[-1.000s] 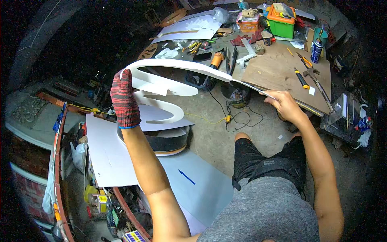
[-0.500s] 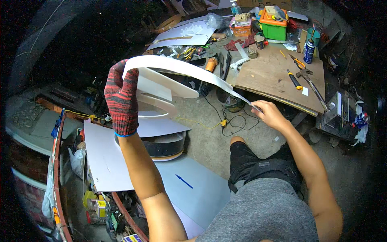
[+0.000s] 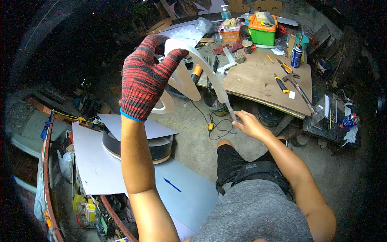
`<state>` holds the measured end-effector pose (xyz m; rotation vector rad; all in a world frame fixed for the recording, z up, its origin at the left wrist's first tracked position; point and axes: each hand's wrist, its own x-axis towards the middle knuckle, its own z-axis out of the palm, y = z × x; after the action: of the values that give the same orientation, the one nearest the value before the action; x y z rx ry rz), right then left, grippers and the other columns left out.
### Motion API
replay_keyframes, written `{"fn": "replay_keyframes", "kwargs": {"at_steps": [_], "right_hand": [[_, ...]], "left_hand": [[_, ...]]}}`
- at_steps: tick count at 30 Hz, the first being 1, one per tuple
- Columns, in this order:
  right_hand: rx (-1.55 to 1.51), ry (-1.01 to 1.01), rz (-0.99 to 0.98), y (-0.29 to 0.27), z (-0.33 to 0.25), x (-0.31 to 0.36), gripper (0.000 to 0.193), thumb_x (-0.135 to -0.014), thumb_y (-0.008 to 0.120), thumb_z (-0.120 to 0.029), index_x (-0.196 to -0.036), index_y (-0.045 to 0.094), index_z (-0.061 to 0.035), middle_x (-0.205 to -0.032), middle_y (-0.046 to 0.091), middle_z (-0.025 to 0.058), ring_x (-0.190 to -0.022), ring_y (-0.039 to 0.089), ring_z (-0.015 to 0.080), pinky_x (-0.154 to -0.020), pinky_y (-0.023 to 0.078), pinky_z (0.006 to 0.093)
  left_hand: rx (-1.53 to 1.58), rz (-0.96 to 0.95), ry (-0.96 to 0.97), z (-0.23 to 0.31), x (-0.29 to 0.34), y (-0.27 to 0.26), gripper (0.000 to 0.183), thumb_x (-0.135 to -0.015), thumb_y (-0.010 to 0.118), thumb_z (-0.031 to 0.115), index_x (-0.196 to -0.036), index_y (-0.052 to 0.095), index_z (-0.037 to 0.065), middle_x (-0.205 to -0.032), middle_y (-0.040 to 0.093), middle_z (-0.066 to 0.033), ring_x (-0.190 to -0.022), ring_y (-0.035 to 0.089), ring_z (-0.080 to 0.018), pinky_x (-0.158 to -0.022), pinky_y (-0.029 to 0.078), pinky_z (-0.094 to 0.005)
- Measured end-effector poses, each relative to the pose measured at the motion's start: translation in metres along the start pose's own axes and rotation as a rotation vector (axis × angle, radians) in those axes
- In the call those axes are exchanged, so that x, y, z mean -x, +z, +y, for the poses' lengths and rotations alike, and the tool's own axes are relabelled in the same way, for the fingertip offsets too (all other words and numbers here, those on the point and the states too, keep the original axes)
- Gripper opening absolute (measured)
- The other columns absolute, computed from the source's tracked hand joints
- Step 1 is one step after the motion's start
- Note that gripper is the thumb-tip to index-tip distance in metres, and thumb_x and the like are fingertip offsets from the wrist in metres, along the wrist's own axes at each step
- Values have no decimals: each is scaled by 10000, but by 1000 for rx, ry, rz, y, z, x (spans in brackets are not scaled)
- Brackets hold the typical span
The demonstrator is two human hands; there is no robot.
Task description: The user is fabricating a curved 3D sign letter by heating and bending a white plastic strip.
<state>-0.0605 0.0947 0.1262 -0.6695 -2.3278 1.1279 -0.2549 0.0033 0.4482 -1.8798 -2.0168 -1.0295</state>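
Note:
My left hand (image 3: 147, 80), in a red-and-black knit glove, is raised and grips a white curved sheet cut-out (image 3: 213, 78) between thumb and fingers. The cut-out arcs down to the right, with further curved arms hanging below the glove; the glove covers part of it. At its lower right end, my bare right hand (image 3: 253, 126) pinches the tip between thumb and fingers. Beneath my left forearm, a black-sided round form (image 3: 155, 150) rests on a white sheet (image 3: 94, 161).
A workbench (image 3: 250, 82) ahead bears a hammer (image 3: 298, 88), a utility knife (image 3: 281, 83), pliers (image 3: 284, 66), a spray can (image 3: 296, 55) and a green-and-orange box (image 3: 262, 35). Cords (image 3: 211, 127) lie on the concrete floor. A pale blue panel with an arrow (image 3: 189, 177) lies at lower left.
My left hand has turned and moved right, bringing the cut-out more edge-on and steeper. My right hand has shifted left and slightly down with the tip. The view has shifted slightly.

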Motion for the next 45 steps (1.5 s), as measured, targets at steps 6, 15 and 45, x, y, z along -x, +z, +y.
{"fn": "replay_keyframes", "kwargs": {"at_steps": [6, 15, 45], "right_hand": [[-137, -26, 13, -2, -4, 1, 412, -886, 670, -186, -1245, 558, -20, -1163, 611, 207, -1048, 638, 332, -906, 511, 404], [-137, -168, 2, 27, 5, -5, 514, -831, 732, -265, -1261, 561, -43, -1159, 636, 175, -1086, 612, 317, -942, 479, 412], [-223, -89, 44, 23, -8, 1, 549, -772, 793, -261, -1226, 566, -52, -1125, 628, 156, -1066, 611, 299, -869, 500, 406]], "left_hand": [[-160, -96, 64, 4, -6, 14, 345, -847, 747, 213, -1121, 637, 35, -930, 703, -75, -782, 612, -94, -736, 510, -268], [43, -239, -38, -7, 4, 13, 352, -865, 702, 70, -1179, 568, -21, -1085, 666, -100, -985, 592, -129, -909, 468, -285], [-131, -180, 249, -34, 26, 8, 358, -961, 498, 230, -1241, 567, 18, -1208, 612, -155, -1152, 573, -279, -1011, 412, -365]]}}
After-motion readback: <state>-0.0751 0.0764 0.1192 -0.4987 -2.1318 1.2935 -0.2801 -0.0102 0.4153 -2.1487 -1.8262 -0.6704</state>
